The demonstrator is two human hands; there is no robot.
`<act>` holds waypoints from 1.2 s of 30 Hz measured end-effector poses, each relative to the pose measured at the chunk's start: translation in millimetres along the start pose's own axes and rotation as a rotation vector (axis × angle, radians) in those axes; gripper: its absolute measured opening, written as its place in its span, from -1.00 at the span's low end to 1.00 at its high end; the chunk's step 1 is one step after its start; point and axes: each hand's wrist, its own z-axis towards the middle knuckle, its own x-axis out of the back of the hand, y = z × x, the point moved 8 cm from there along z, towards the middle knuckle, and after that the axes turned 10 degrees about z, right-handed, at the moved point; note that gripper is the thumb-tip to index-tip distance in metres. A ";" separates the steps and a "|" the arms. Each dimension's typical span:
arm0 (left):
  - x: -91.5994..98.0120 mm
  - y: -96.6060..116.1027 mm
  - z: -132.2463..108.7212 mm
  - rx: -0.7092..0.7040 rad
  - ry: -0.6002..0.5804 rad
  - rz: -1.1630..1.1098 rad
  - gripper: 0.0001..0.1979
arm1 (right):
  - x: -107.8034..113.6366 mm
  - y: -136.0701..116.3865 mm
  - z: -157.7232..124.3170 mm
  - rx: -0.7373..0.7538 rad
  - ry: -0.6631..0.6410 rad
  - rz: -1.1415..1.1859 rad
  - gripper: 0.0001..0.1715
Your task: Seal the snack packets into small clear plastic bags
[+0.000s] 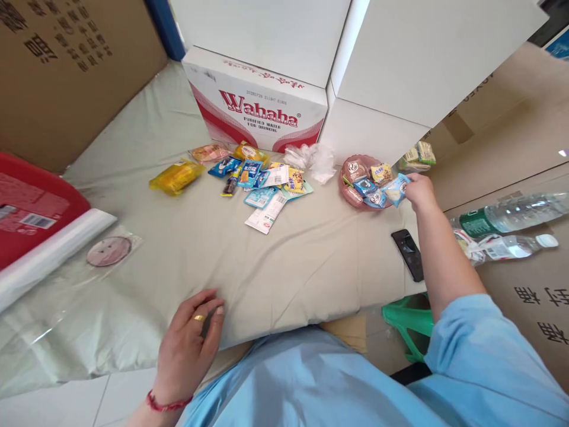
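Note:
My right hand (419, 191) is closed on the edge of a light-blue snack packet (395, 191). The packet is at the right rim of a pink translucent bowl (347, 197), where other wrapped snacks lie, among them a yellow packet (381, 173) and a blue packet (364, 187). Near the front edge of the cloth-covered table (306, 261), my left hand (195, 332) rests with its fingers loosely bent and the thumb apart, holding nothing. Loose snack packets (262, 198) make a pile left of the bowl, with a yellow bag (176, 177) beside it.
A white and red Wahaha carton (262, 110) stands behind the pile. The phone (408, 255) lies below my right forearm. Plastic bottles (511, 214) are at the right, above a green stool (411, 323). At the left are a red container (35, 207) and a plastic roll (62, 255).

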 end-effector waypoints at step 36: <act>30.6 5.9 -2.8 0.053 0.215 -0.083 -0.87 | -155.2 -188.6 -56.5 0.366 -0.318 -0.329 -0.64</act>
